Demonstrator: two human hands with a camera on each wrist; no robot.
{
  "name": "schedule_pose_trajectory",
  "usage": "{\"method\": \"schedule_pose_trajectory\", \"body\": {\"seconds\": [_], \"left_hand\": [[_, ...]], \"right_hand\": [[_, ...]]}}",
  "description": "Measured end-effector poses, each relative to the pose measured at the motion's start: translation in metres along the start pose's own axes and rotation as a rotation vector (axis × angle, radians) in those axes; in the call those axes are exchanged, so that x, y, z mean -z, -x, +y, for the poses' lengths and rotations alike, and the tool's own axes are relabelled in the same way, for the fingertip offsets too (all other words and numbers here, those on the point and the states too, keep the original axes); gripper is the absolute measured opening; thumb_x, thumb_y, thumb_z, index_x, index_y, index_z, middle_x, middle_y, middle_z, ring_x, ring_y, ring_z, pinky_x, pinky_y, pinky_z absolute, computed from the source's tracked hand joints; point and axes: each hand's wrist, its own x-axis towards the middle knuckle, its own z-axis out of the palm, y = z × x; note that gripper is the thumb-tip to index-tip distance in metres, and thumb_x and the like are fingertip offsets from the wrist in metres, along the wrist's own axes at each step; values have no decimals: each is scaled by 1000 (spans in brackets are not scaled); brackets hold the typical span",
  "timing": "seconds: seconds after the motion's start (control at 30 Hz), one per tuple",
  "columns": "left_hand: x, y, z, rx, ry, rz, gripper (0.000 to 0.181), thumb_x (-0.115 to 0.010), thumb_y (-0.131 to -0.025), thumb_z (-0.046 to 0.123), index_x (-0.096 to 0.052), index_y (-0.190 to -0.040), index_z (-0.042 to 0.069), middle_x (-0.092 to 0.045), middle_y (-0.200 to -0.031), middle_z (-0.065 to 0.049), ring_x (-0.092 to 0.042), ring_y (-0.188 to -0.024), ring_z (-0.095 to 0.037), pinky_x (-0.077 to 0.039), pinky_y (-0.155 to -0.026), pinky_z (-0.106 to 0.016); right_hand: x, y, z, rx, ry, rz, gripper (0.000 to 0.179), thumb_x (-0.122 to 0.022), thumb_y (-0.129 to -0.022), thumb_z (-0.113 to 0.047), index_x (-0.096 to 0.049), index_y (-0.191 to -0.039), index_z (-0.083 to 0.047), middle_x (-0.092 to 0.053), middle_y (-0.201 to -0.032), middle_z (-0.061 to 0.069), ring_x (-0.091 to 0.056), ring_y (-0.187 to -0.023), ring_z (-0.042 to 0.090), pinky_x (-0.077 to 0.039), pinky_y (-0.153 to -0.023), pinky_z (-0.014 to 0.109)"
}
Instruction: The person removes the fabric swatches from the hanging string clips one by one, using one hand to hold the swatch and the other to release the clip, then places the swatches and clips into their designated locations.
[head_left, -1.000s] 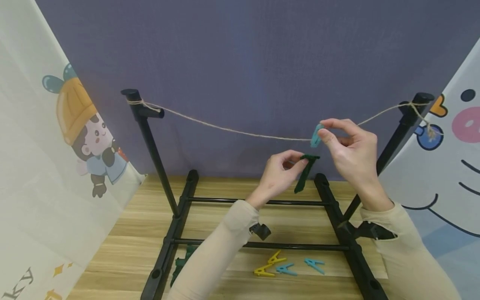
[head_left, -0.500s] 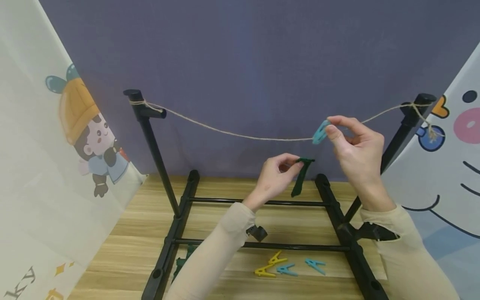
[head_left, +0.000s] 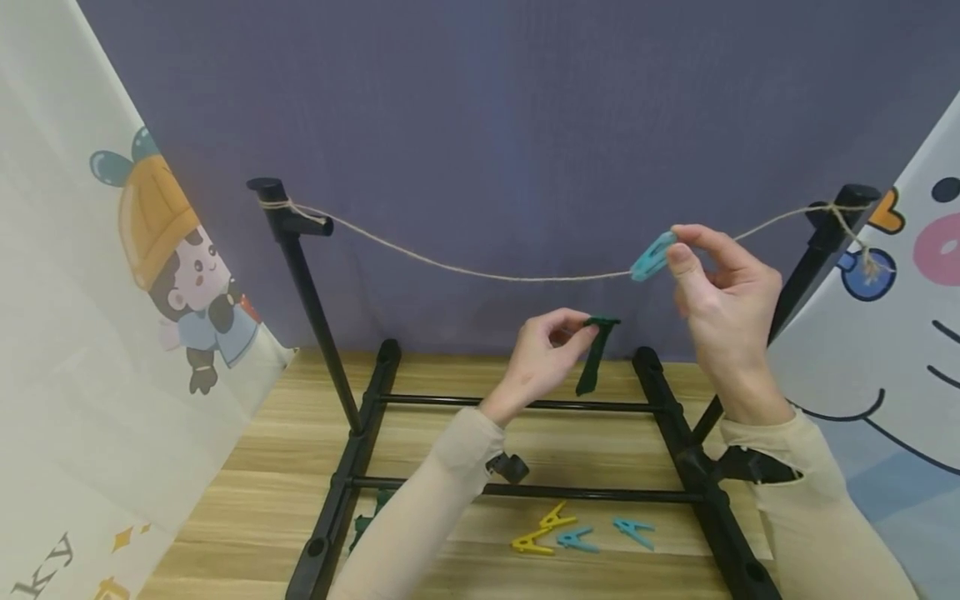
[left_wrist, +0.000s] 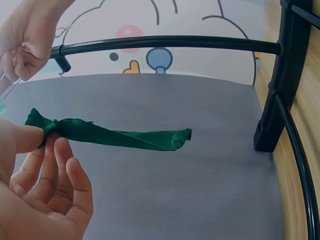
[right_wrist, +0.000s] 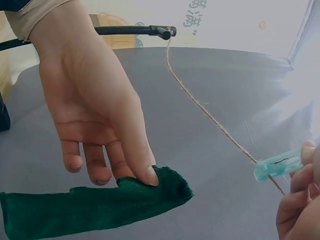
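Observation:
My left hand (head_left: 542,354) pinches one end of a narrow dark green cloth (head_left: 595,362) between thumb and forefinger. The cloth dangles below the rope, apart from it; in the left wrist view the folded green cloth (left_wrist: 115,136) stretches away from the fingertips. My right hand (head_left: 731,321) pinches a light blue clothespin (head_left: 654,256) by its handle end. Tilted, the clothespin has its front end at the sagging twine (head_left: 465,268). The right wrist view has the clothespin (right_wrist: 277,166) across the twine (right_wrist: 215,122); whether it grips the twine, I cannot tell.
Two black posts (head_left: 315,308) hold the twine, rising from a black frame with crossbars (head_left: 592,494) on a wooden surface (head_left: 247,500). Yellow clothespins (head_left: 534,542) and blue clothespins (head_left: 633,531) lie in front. More green cloth (head_left: 362,527) is partly behind the left sleeve.
My right hand has moved up and to the right with the clothespin, which now leans more. The left hand has drawn slightly left and down with the green cloth, away from the twine.

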Motion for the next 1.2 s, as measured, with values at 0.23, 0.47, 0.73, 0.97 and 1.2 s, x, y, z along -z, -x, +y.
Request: {"method": "schedule_pose_trajectory", "body": {"seconds": [0.23, 0.47, 0.73, 0.97, 1.2], "left_hand": [[2, 3, -2, 12, 12, -2, 25, -67, -107, 25, -76, -124, 10, -77, -107, -9, -71, -87, -14, -54, -71, -21], [3, 6, -3, 7, 36, 6, 24, -67, -107, 24, -76, -122, 8, -77, -105, -12, -68, -82, -7, -54, -72, -22], [4, 9, -6, 17, 37, 24, 21, -68, -106, 22, -77, -119, 8, -77, -103, -13, -65, -79, -2, -49, -68, -20], [4, 11, -9, 24, 46, 22, 22, -68, -106, 22, -77, -119, 6, -77, -105, -14, -66, -81, -3, -50, -68, -20], [6, 15, -11, 29, 54, 28, 21, -68, -105, 18, -76, -119, 4, -76, -103, -16, -65, -78, -2, -50, -67, -19]], "right_hand": [[0, 2, 4, 8, -82, 11, 19, -72, -98, 2, -77, -116, 8, -74, -88, -2, -32, -42, 9, -22, -44, 23], [0, 4, 6, 49, -121, 16, 21, -73, -98, 2, -77, -118, 6, -75, -92, 1, -32, -42, 9, -27, -45, 21], [-2, 4, 2, 122, -157, 41, 28, -77, -96, -2, -70, -117, 16, -76, -90, 1, -36, -42, 7, -30, -45, 17], [-3, 6, -2, 183, -236, 4, 36, -81, -92, -8, -69, -114, 18, -77, -98, 5, -36, -45, 8, -31, -46, 16], [0, 13, 4, 159, -237, -16, 35, -81, -93, -9, -71, -117, 14, -78, -97, 4, -37, -44, 7, -30, -47, 17]]}}
